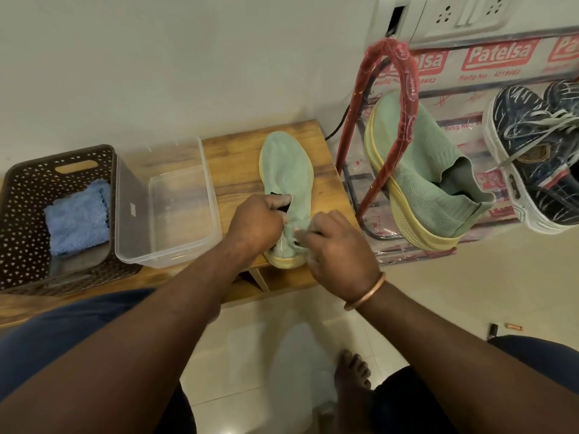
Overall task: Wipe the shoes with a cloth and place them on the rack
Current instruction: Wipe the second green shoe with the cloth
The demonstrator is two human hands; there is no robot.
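Head view: green shoe [286, 170] lies sole-down on the desk [232, 158]. Its long axis runs straight away from the person, toe twd the wall, heel at the desk's near edge.

Left grip [255, 220] is clenched on the collar, fingers hooked into the opening. Right grip [341, 245] sits just beside it at the heel, fingers curled and pinching the heel fabric. There's a pale blur by its fingertips, can't tell what. So both grips hold the same shoe at the heel end, and the toe end is free.

Rack [347, 145], w/ its red-wrapped frame, stands just beside the desk on the right. The second green shoe [429, 170] is on it, tilted, toe high and heel low. Dark shoes [532, 145] are further right.

Key relation: the rack lies to the right of both grips, and the right grip is nearer. Prob. next move is a lift and a sideways carry to the right, w/ the shoe tipped toe-up to match its mate. The heel pinch should suit that.

Blue cloth [78, 214] lies in the brown basket [18, 189] at far left, past the clear tub [125, 198]. It's well apart from both grips, left grip nearer. W/ the cloth parked there and the mate on the rack, this looks like the placing step, not wiping.
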